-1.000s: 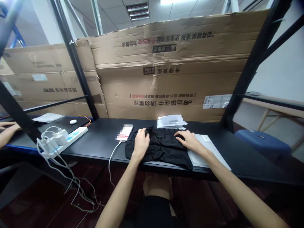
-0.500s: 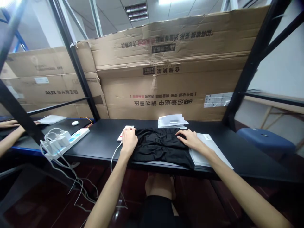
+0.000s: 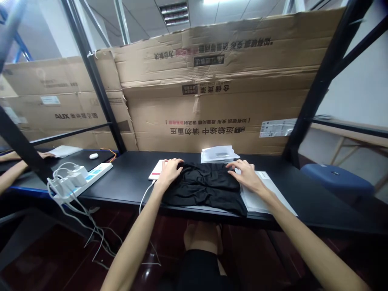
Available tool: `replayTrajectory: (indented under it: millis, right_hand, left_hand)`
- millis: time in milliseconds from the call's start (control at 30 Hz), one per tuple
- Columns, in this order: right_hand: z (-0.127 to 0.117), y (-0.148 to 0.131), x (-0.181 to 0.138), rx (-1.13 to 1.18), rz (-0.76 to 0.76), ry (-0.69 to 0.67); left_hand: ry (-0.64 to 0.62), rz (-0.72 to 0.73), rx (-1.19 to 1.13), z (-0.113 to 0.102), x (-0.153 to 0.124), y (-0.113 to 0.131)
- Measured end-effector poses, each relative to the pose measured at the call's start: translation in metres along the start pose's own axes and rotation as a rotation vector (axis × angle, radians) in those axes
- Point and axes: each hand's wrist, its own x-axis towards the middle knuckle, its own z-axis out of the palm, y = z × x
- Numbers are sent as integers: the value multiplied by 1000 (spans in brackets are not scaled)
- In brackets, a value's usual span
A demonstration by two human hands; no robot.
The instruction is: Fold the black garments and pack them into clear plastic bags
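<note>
A piece of black fabric [image 3: 206, 188], wrinkled and spread out, lies along the front of the dark table. At its upper left corner is my left hand [image 3: 170, 173], fingers stretched onto the cloth with thumb and index finger apart. My right hand [image 3: 246, 174] rests at the upper right corner, its index finger and thumb spread on the fabric edge. Under my right wrist lies a stack of white plastic bags [image 3: 269, 190], partly beneath the cloth. Beside my left hand is a phone [image 3: 155, 171] with a white cable plugged in.
Folded clear packaging [image 3: 218, 153] sits behind the cloth. A power strip [image 3: 97, 173] with several chargers is at left, its cables hanging down. Cardboard [image 3: 224, 101] walls the back between black posts. Another person's arms [image 3: 18, 165] work at far left. A blue stool [image 3: 336, 178] stands right.
My left hand has shifted slightly right and away from me, off the phone and onto the cloth's corner. My right hand has moved a little up and to the right.
</note>
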Motion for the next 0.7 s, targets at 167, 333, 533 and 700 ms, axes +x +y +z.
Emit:
replayTrajectory:
  millis: [167,333,533,700]
  right_hand:
    - [-2,1,0,40,78,-34]
    - [-2,5,0,90,72,-50]
    - [-25,-4,-1,505,-40,-91]
    - [-46,-9,-8,768,-55,-270]
  left_hand:
    - [11,21,-55,-4,-2,7]
    - [58,58,-125,-16,-4,11]
    - [113,84,-371,-32,-17,7]
    - [66,102,-568,-47,-41,0]
